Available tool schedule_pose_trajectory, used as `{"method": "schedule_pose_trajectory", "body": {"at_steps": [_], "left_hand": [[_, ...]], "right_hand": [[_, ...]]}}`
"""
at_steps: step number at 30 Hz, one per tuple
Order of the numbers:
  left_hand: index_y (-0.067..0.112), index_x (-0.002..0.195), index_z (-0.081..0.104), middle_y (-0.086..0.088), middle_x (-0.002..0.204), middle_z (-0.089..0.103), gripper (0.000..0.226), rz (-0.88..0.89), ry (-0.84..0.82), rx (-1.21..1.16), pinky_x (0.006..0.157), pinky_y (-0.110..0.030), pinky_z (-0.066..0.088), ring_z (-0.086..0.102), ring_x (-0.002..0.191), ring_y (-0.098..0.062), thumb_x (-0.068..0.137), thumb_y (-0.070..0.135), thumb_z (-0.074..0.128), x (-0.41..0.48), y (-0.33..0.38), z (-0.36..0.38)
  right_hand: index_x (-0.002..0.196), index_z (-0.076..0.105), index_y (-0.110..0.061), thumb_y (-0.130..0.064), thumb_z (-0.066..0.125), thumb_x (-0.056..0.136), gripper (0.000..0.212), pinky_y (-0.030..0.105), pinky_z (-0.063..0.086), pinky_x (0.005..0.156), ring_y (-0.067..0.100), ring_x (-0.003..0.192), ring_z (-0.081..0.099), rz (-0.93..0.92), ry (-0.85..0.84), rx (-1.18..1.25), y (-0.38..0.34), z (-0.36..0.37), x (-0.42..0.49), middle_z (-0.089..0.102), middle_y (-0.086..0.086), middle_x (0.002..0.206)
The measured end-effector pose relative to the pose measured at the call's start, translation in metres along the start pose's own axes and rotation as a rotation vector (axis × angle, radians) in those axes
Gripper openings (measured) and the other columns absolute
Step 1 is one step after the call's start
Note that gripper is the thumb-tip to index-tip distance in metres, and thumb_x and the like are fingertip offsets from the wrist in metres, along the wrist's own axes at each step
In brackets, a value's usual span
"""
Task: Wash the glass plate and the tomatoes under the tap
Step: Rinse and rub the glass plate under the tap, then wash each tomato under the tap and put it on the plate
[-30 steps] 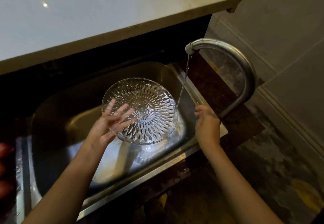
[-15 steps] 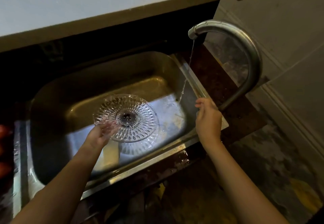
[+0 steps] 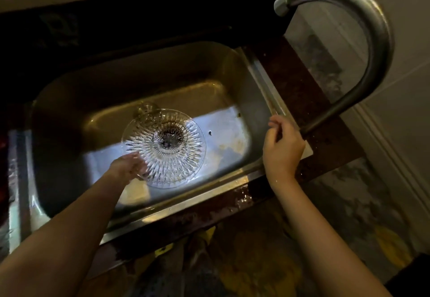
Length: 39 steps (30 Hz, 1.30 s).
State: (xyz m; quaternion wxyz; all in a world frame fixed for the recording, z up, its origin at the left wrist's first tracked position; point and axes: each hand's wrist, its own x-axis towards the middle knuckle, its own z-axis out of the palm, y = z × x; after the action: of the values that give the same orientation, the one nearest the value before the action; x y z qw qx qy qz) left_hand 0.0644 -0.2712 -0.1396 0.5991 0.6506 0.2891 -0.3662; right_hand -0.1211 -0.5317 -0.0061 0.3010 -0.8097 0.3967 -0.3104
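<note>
The clear round cut-glass plate (image 3: 172,148) is lying low and almost flat in the basin, directly over the round dark drain (image 3: 168,136) that is showing through its middle. Whether it is already touching the bottom I cannot tell. The left hand (image 3: 128,166) is holding its near-left rim, the grip clamping on the edge with fingers showing blurred through the glass. Around that grip the stainless steel sink (image 3: 139,82) is glistening wet. Well to the right of it, the right hand (image 3: 282,148) is hovering over the sink's right rim, just beside the foot of the curved grey metal tap (image 3: 377,41), its grip loosely curled and slightly apart, with nothing seen in it. Beyond it the dark speckled stone table (image 3: 302,92) is carrying the tap. No stream is falling from the spout. The plate seems to be getting set down after its rinse, so that half looks about done. The tomatoes are not showing clearly, and their washing appears to be waiting. A second ago the plate was being held up, tilted, beside a thin stream. It has been sinking since, the water has stopped, and the right hand is staying by the tap's foot.
</note>
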Motion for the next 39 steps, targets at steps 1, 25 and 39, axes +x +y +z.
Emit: {"method": "schedule_pose_trajectory", "body": {"at_steps": [1,25,39], "left_hand": [[0.008,0.072,0.050,-0.001,0.038,0.058,0.023,0.008,0.041,0.065,0.037,-0.019,0.050,0.058,0.039,-0.012,0.092,-0.003,0.047,0.002,0.000,-0.003],[0.012,0.110,0.065,-0.013,0.110,0.066,0.027,0.567,0.024,1.085,0.066,-0.023,0.043,0.063,0.098,-0.029,0.091,0.025,0.052,-0.132,0.096,-0.122],[0.010,0.137,0.037,-0.019,0.132,0.046,0.079,0.548,0.487,0.953,0.105,-0.039,0.033,0.042,0.123,-0.035,0.072,0.033,0.075,-0.157,0.029,-0.269]], "right_hand": [[0.103,0.065,-0.002,0.001,0.047,0.087,0.024,0.012,0.039,0.077,0.016,0.089,0.061,0.002,-0.001,-0.014,-0.001,0.000,0.001,0.068,0.013,0.100],[0.110,0.064,-0.014,-0.025,0.052,0.091,0.024,0.027,0.043,0.074,0.021,0.092,0.059,-0.411,-1.168,-0.361,-0.182,0.129,-0.052,0.065,0.010,0.111],[0.118,0.057,-0.010,-0.027,0.068,0.081,0.042,0.034,0.048,0.080,0.027,0.098,0.061,-0.753,-1.275,-0.247,-0.284,0.204,-0.172,0.064,0.014,0.109]]}}
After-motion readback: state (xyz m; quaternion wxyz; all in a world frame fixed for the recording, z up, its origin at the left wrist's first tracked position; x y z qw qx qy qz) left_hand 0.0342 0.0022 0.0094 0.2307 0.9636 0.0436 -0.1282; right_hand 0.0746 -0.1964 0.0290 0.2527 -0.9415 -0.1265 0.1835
